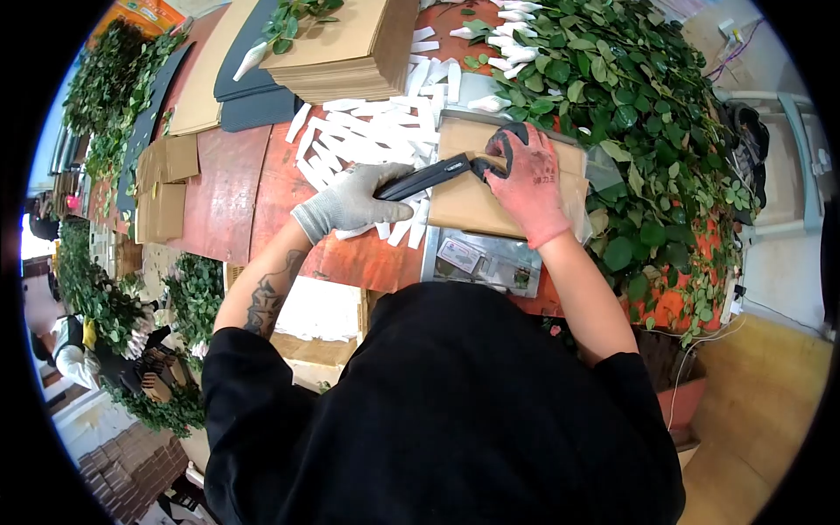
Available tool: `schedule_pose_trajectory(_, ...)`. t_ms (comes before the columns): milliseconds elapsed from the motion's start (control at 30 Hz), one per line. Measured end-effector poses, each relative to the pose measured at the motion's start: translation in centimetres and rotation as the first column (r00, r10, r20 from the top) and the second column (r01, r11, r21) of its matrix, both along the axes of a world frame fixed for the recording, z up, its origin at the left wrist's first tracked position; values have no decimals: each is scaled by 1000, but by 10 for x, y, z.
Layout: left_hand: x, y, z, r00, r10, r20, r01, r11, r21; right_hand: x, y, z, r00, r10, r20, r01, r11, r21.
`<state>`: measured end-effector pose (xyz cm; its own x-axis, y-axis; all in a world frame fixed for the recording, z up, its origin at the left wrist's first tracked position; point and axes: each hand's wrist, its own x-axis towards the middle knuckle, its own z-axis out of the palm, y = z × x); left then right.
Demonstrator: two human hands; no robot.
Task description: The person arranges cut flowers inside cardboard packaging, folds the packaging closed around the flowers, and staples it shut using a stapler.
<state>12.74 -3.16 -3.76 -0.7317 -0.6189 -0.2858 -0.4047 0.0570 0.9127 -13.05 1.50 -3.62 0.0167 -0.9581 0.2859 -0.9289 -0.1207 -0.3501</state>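
Note:
My left hand [363, 197], in a grey-white glove, is wrapped round a black stapler-like tool [424, 178] that points to the right. My right hand [528, 179], in a red glove with dark fingertips, is closed at the tool's far end; what its fingers pinch is hidden. Beneath both lies a brown cardboard sheet [455, 206] on a metal tray [429, 262]. Many white sleeves [350, 140] are scattered left of the cardboard.
A thick stack of brown cardboard [350, 74] stands at the back, beside dark sheets [254, 105]. Leafy stems with white-wrapped heads [604, 79] are heaped at the right. Folded cardboard [162, 197] lies left. Another person [74, 354] is at the far left.

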Motion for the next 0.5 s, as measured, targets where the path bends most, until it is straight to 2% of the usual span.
schedule_pose_trajectory(67,-4,2,10,936,-8,351,66,986,-153,0,0,-1,999,33,-23,-34,999,-11)
schedule_pose_trajectory(133,0,2,4,956,40,289,13,984,-177,0,-1,-1,998,29,-47,-29,1000,0)
schedule_pose_trajectory(200,9,-10,-19,996,-76,-48,82,985,150,0,-4,-3,998,16,-61,-16,1000,13)
schedule_pose_trajectory(233,10,-16,-21,978,-103,-179,140,967,211,0,-4,-3,998,22,-66,-20,999,32)
schedule_pose_trajectory(267,16,-19,-22,978,-103,-181,141,968,208,-1,-5,-3,997,26,-71,-22,998,51)
schedule_pose_trajectory(333,36,-24,-20,974,-35,-224,115,928,354,3,0,5,992,37,-121,-31,998,51)
schedule_pose_trajectory(367,51,-26,-15,994,-25,-103,60,933,354,7,4,17,985,49,-166,-41,998,51)
schedule_pose_trajectory(400,67,-23,-8,996,25,-86,7,932,361,13,10,32,969,126,-213,-121,992,36)
schedule_pose_trajectory(433,77,-22,3,992,-19,-128,74,897,437,23,17,52,944,201,-261,-202,979,22)
schedule_pose_trajectory(467,85,-17,14,984,-56,-171,138,845,517,36,23,65,895,346,-280,-356,934,18)
schedule_pose_trajectory(500,84,-9,32,986,-47,-160,129,827,548,51,28,78,843,448,-298,-445,892,83)
